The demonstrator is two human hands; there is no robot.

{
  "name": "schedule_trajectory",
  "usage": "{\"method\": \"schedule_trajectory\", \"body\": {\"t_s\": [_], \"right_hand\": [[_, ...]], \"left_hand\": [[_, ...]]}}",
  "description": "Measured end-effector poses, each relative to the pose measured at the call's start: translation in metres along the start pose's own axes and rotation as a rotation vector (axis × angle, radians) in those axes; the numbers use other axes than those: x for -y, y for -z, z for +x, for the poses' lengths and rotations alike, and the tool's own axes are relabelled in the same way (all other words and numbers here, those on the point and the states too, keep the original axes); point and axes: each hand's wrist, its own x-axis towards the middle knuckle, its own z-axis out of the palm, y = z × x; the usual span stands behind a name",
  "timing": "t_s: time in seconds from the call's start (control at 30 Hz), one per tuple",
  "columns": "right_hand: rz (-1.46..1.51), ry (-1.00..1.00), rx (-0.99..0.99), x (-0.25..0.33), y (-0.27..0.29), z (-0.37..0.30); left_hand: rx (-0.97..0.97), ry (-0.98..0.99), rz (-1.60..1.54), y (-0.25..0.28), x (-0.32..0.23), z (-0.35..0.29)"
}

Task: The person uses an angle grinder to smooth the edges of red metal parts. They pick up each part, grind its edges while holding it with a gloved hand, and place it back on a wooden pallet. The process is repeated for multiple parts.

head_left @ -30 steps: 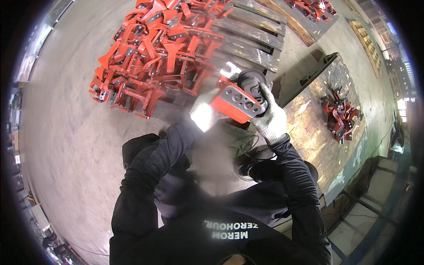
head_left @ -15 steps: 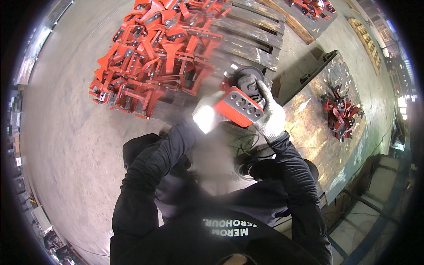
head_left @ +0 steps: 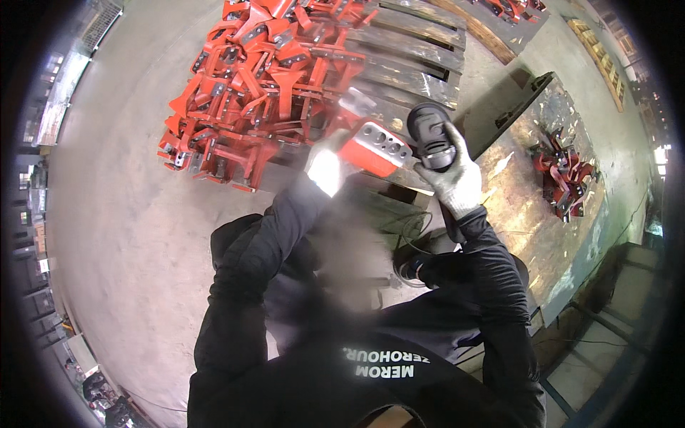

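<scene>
My gloved left hand (head_left: 327,164) is closed on the left end of a red metal bracket (head_left: 369,158). A bare grey face with several round holes is turned up on this bracket. To the right of it, my gloved right hand (head_left: 461,182) is wrapped round a black, round-headed hand grinder (head_left: 430,130). A small gap lies between the grinder and the bracket. Part of the bracket's far end is blurred, and the fingers of my left hand are partly hidden by glare and the bracket.
A big heap of red metal brackets (head_left: 285,82) covers the left of a wooden pallet (head_left: 407,46) ahead. At right, a worn table (head_left: 514,192) carries a smaller pile of dark red parts (head_left: 560,171). A cable (head_left: 410,232) loops near my feet.
The grinder was over the bracket's far edge; now my right hand has drawn it off to the right. The bracket has tilted slightly and stays in my left hand.
</scene>
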Motion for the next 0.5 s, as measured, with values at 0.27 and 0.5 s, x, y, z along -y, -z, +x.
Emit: {"method": "schedule_trajectory", "body": {"t_s": [0.27, 0.5], "right_hand": [[0.468, 0.049, 0.095, 0.013, 0.006, -0.005], [0.48, 0.124, 0.311, 0.012, -0.004, -0.02]], "left_hand": [[-0.333, -0.447, 0.834, 0.046, -0.012, 0.04], [-0.347, -0.526, 0.849, 0.046, 0.001, 0.046]]}}
